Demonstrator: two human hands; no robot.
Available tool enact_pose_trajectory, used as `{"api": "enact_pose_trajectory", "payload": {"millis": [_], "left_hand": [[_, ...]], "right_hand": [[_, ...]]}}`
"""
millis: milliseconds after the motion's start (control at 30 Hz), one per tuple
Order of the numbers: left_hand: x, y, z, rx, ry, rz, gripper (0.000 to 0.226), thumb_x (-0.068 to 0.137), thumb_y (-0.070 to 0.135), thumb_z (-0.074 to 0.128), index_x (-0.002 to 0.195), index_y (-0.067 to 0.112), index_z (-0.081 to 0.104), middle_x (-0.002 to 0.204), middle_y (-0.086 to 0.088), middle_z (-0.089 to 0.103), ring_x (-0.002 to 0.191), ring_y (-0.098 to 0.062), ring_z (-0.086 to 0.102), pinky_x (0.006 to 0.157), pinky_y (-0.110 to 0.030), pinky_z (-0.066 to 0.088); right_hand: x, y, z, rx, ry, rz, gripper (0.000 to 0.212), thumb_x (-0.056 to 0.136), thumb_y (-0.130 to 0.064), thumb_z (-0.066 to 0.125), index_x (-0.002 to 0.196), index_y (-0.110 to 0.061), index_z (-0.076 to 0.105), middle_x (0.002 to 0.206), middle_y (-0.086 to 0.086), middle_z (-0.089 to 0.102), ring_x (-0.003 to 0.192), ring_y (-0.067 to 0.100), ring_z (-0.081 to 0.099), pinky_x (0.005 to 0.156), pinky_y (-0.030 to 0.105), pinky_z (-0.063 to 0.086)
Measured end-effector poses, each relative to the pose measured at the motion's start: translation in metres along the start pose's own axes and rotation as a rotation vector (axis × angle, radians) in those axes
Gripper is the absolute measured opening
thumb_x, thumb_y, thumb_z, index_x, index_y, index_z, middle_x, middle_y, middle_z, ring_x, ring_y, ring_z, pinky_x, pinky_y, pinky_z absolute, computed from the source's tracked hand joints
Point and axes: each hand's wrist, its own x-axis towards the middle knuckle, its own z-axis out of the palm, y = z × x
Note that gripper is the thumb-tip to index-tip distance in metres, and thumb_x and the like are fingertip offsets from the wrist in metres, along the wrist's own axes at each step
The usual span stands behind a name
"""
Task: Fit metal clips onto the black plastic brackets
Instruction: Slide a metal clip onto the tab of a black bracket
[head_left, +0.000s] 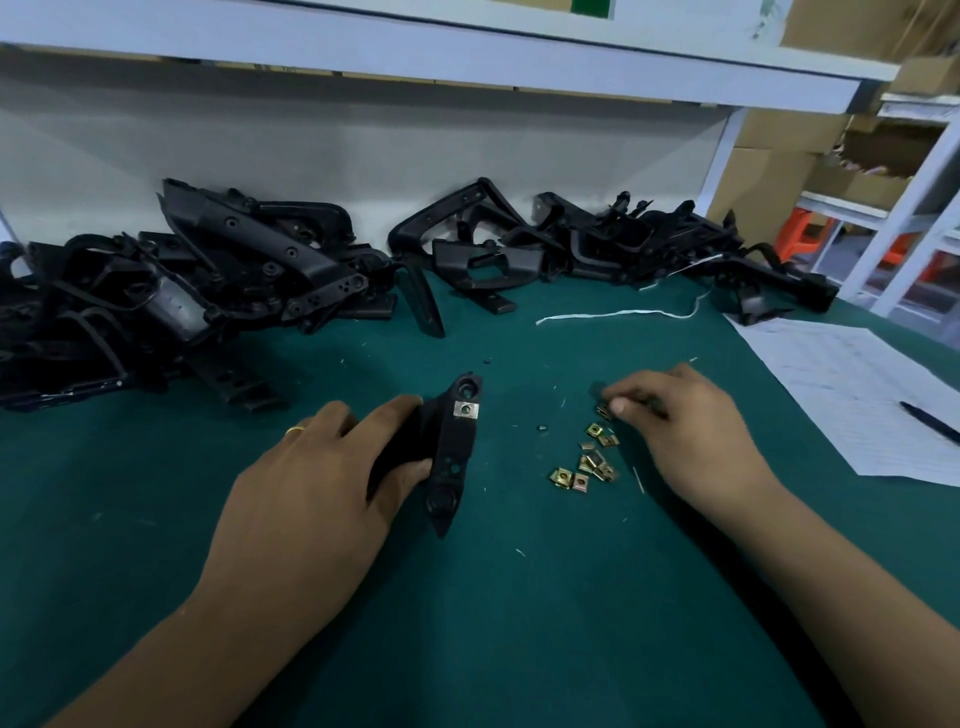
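Two heaps of black brackets, one at the left (171, 291) and one at the back right (613, 244), lie along the rear of the green mat (493, 597), too tangled to count or check for clips. Nearer, the left hand (311, 499) grips one bracket (447, 457) carrying one fitted clip (465, 410), so I judge more remains. The right hand (685, 431) pinches one clip (604, 410) from roughly ten loose clips (587, 460).
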Motion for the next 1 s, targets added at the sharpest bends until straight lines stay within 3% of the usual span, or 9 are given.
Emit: {"api": "enact_pose_trajectory", "payload": {"millis": [133, 333, 500, 700, 900, 1000], "left_hand": [[0.000, 0.001, -0.001, 0.008, -0.019, -0.007, 0.063, 0.088, 0.072, 0.024, 0.143, 0.049, 0.043, 0.089, 0.013, 0.048, 0.085, -0.014, 0.055, 0.059, -0.032, 0.044], [0.001, 0.001, -0.001, 0.021, -0.022, -0.012, 0.066, 0.086, 0.072, 0.023, 0.142, 0.046, 0.046, 0.090, 0.012, 0.050, 0.085, -0.016, 0.057, 0.057, -0.031, 0.040], [0.001, 0.001, 0.000, 0.024, -0.025, -0.013, 0.066, 0.086, 0.073, 0.021, 0.142, 0.048, 0.045, 0.090, 0.012, 0.050, 0.087, -0.016, 0.058, 0.059, -0.032, 0.040], [0.002, 0.002, 0.000, 0.016, -0.035, -0.014, 0.069, 0.085, 0.074, 0.018, 0.143, 0.048, 0.044, 0.092, 0.013, 0.051, 0.088, -0.014, 0.057, 0.059, -0.030, 0.040], [0.001, 0.002, 0.000, 0.019, -0.038, -0.010, 0.068, 0.085, 0.073, 0.018, 0.144, 0.048, 0.043, 0.093, 0.013, 0.052, 0.088, -0.014, 0.057, 0.060, -0.030, 0.038], [0.001, 0.002, 0.000, 0.024, -0.040, -0.013, 0.070, 0.084, 0.074, 0.017, 0.144, 0.048, 0.042, 0.093, 0.013, 0.051, 0.088, -0.013, 0.056, 0.061, -0.029, 0.038]], "right_hand": [[0.000, -0.001, -0.001, -0.008, -0.032, 0.002, 0.010, 0.097, -0.024, 0.071, 0.103, -0.029, 0.077, 0.099, -0.003, 0.056, 0.101, 0.019, 0.057, 0.089, 0.031, 0.044], [0.002, -0.004, 0.005, 0.236, -0.041, 0.032, 0.013, 0.100, -0.016, 0.067, 0.092, -0.025, 0.063, 0.095, -0.006, 0.066, 0.090, 0.007, 0.061, 0.078, 0.021, 0.043], [0.000, -0.008, 0.007, 0.370, -0.018, -0.014, 0.015, 0.102, -0.014, 0.063, 0.093, -0.026, 0.060, 0.090, -0.004, 0.069, 0.087, 0.012, 0.062, 0.078, 0.021, 0.045], [-0.004, -0.014, 0.005, 0.348, -0.028, -0.071, 0.014, 0.103, -0.017, 0.061, 0.098, -0.029, 0.057, 0.091, -0.013, 0.075, 0.089, 0.014, 0.068, 0.085, 0.034, 0.053], [-0.009, -0.023, 0.002, 0.341, -0.015, -0.163, 0.012, 0.100, -0.024, 0.065, 0.099, -0.036, 0.061, 0.094, -0.016, 0.073, 0.086, 0.010, 0.067, 0.082, 0.040, 0.055], [-0.010, -0.023, 0.004, 0.414, -0.092, -0.169, 0.012, 0.104, -0.023, 0.060, 0.098, -0.033, 0.057, 0.099, -0.015, 0.076, 0.096, 0.009, 0.069, 0.090, 0.042, 0.054]]}}
